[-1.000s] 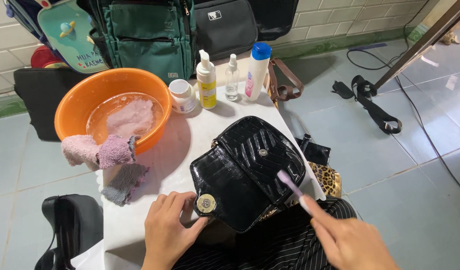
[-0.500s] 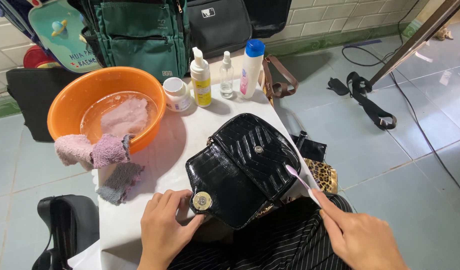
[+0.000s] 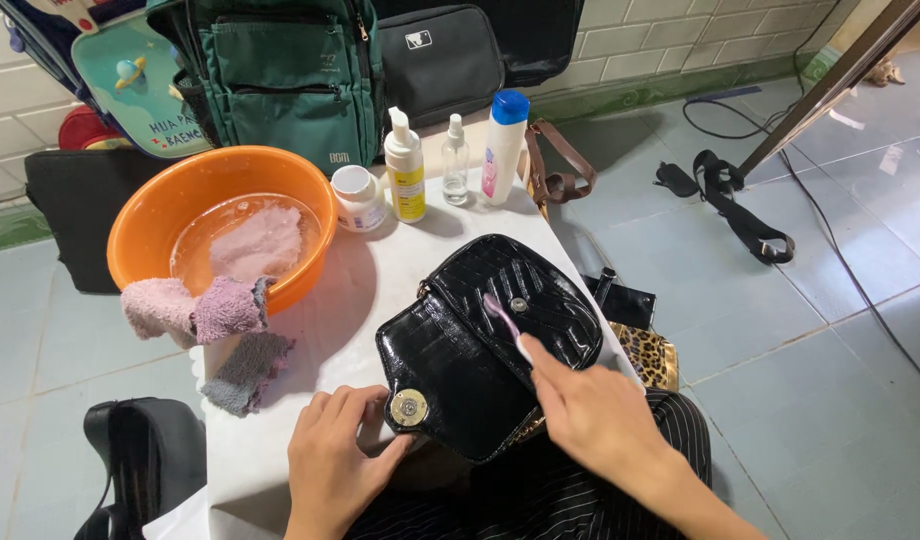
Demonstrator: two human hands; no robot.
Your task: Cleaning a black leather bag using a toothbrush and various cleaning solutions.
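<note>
Right hand (image 3: 598,418) presses pink toothbrush (image 3: 507,323) onto black purse (image 3: 485,340); left hand (image 3: 330,470) steadies purse on white table (image 3: 370,285).

L hand (image 3: 332,462) lies palm-down w/ fingers curled and thumb pressed out to the side, while R hand (image 3: 592,412) reaches fwd from lower right, index finger extended, other fingers pinched in a grip.
</note>
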